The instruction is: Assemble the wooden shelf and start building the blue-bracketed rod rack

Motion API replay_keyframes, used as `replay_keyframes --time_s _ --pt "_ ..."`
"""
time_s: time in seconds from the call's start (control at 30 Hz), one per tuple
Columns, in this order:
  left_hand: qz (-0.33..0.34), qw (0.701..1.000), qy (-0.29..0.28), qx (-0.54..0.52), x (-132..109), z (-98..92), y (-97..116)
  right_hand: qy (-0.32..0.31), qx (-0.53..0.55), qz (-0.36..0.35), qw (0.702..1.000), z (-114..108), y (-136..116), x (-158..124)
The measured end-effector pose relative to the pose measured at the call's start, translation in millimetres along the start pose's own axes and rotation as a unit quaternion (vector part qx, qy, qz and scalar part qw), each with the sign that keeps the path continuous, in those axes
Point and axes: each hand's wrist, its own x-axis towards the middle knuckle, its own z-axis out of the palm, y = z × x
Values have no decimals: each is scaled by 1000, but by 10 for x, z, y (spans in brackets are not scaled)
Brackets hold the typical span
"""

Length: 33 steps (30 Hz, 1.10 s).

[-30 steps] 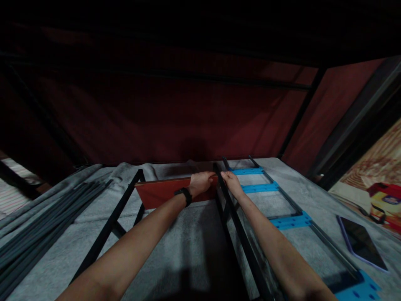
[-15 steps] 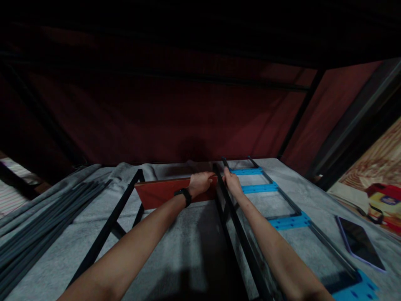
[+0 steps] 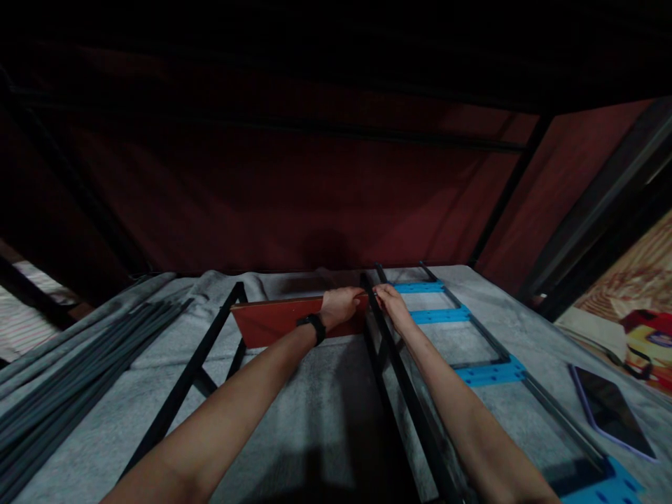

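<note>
Both my arms reach far forward over a grey cloth surface (image 3: 315, 399). My left hand (image 3: 340, 305), with a black band on its wrist, is closed over the right end of a red-brown board (image 3: 273, 320) that stands on edge between two black metal rails. My right hand (image 3: 391, 302) rests with curled fingers on the upper end of the middle black rail (image 3: 404, 392), right beside the left hand. The board's left end meets the left black rail (image 3: 194, 371).
A black frame with blue perforated crossbars (image 3: 486, 371) lies to the right. A bundle of dark rods (image 3: 68, 378) lies at the left edge. A dark tablet (image 3: 612, 413) lies at the right. A dark red panel (image 3: 294, 196) rises behind.
The view has shifted slightly; both hands stay at the board's right end and the middle rail, nearly unmoved.
</note>
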Motion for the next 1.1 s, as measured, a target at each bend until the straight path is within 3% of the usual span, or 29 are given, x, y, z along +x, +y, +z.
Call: replay_keyframes --time_s 0.1,0.23,0.43,0.63,0.83,0.97,1.1 --pt "-2 1000 1 1 -3 -5 6 -15 -38 -27 999 -3 -8 -2" --pt "-5 1000 -6 1 -4 -17 10 22 -144 -21 989 -19 -10 9" --pt "2 1000 -2 -2 -12 -14 8 -10 -1 7 1000 18 11 -5" --pt "-1 1000 -1 1 -9 -7 10 8 -114 0 993 2 27 -7" --pt "-3 1000 -14 -5 -16 -38 10 1 -38 29 999 22 -4 11" --pt "3 1000 -22 -19 -14 -40 12 -17 -70 16 997 20 -2 14" --pt "55 997 -10 -62 -63 -141 3 -11 -94 31 995 19 35 35"
